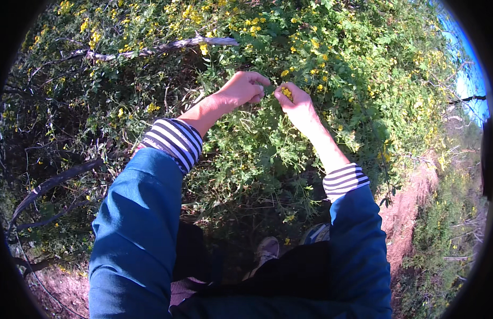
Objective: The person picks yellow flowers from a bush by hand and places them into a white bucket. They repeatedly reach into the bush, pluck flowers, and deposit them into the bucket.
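My right hand (pixel 298 105) is closed, with small yellow flowers (pixel 287 93) held at its fingertips. Just to its left, my left hand (pixel 242 89) has its fingers curled and its index finger pointing toward the right one. Whether a stem is pinched in the left hand is too small to make out. A narrow gap lies between the two hands. Both are raised over a leafy green plant (pixel 252 130) whose yellow blossoms (pixel 313 69) stand beyond and to the right of my right hand.
A bare dead branch (pixel 166 47) crosses the growth at the far left. Darker crooked branches (pixel 55 183) lie at the left. On the right runs a strip of reddish dirt (pixel 408 207). My shoes (pixel 269 249) show below, at the foot of the plants.
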